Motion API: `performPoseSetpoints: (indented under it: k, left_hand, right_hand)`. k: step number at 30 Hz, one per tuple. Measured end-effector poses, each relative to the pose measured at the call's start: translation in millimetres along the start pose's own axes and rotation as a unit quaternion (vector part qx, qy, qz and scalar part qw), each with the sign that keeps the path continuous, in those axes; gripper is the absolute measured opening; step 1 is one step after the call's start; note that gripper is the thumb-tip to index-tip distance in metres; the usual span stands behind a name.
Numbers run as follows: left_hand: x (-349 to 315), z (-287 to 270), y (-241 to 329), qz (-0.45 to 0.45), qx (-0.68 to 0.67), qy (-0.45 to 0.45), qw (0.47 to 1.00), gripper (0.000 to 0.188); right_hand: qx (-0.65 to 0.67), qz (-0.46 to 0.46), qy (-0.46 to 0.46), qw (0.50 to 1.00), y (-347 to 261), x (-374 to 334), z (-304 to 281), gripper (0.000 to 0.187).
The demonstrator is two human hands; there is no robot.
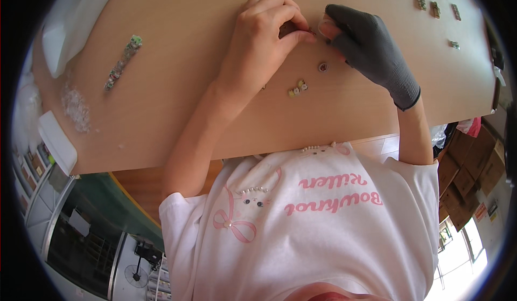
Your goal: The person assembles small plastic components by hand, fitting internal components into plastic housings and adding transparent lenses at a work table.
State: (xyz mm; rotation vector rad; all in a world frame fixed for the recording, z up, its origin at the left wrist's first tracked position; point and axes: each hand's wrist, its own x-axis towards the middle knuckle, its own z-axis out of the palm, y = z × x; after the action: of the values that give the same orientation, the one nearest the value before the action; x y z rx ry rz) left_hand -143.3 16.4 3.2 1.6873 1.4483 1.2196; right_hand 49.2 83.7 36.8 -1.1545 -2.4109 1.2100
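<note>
Bare left hand (262,27) is pinching a tiny piece (313,31); gloved right hand (365,43) is curling just beside. Small ring (323,67), yellowish cluster (298,89) are lying nearby on the table (177,37).

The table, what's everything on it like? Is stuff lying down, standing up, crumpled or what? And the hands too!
Left hand: bare, thumb and forefinger pinched together; anything between is too small to tell
Right hand: grey-gloved, fingers curled
Long speckled stack: lying at a slant
Little ring: lying apart from both hands
Yellowish cluster: lying untouched
Clear plastic: crumpled
Short stacks: scattered
</note>
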Motion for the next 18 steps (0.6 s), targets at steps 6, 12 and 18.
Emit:
performPoseSetpoints:
  k: [6, 12, 18]
  left_hand:
    - [-1, -4, -1, 0.010, 0.006, -0.020, 1.000, 0.016]
    - [-3, -3, -5, 0.013, 0.013, -0.027, 0.999, 0.015]
    - [1, -5, -3, 0.014, 0.024, -0.023, 0.999, 0.013]
  right_hand:
    - [0.097, 0.055, -0.045, 0.993, -5, -5, -3, 0.015]
    - [0.038, 0.053, 0.014, 0.998, -7, -8, 3, 0.015]
    - [-0.060, -0.065, -0.012, 0.996, 1, -1, -2, 0.015]
